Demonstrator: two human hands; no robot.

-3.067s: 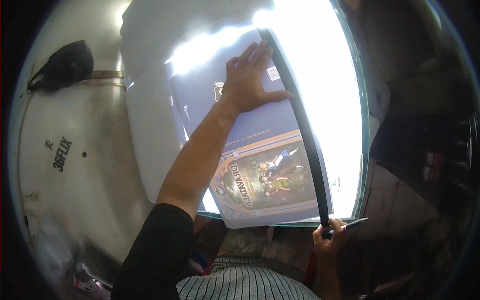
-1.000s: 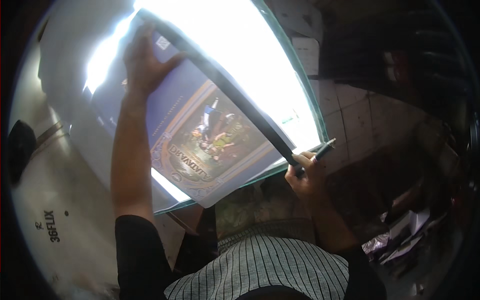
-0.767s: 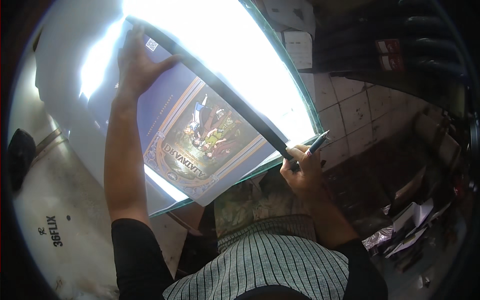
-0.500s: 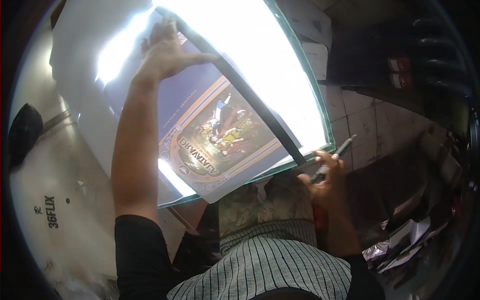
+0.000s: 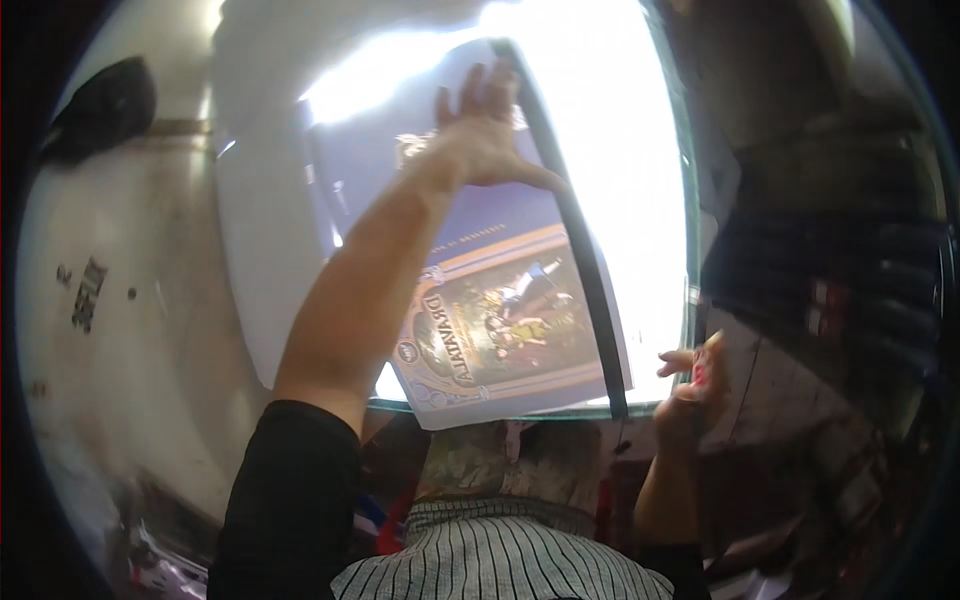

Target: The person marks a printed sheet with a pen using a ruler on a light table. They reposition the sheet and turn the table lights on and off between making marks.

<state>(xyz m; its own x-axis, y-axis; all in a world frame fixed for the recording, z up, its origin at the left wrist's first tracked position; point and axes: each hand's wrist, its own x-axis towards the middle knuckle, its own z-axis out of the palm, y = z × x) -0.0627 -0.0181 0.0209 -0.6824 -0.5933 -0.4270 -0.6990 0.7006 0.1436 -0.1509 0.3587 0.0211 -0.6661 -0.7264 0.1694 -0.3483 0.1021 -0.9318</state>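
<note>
A large printed sheet (image 5: 500,350), blue with a framed picture of figures, lies on a brightly lit glass-topped light table (image 5: 640,200). Along its right side runs a long dark straightedge (image 5: 590,270). My left hand (image 5: 490,140) is open, fingers spread over the upper part of the sheet, with the thumb reaching the straightedge. Beyond the table's near right corner, my right hand (image 5: 695,385) is closed around a slim pen-like tool. Blur hides most of that tool; a red and white patch (image 5: 703,368) shows at the fingers.
A pale board or surface (image 5: 150,330) with dark lettering extends at the left, with a dark object (image 5: 110,105) at its far end. Dark stacked or ribbed items (image 5: 830,260) stand at the right. The glass edge (image 5: 690,220) borders the light table.
The view has turned, shifting the light table and sheet right in the picture. My left hand stays spread by the straightedge. My right hand has turned, and its tool shows less plainly.
</note>
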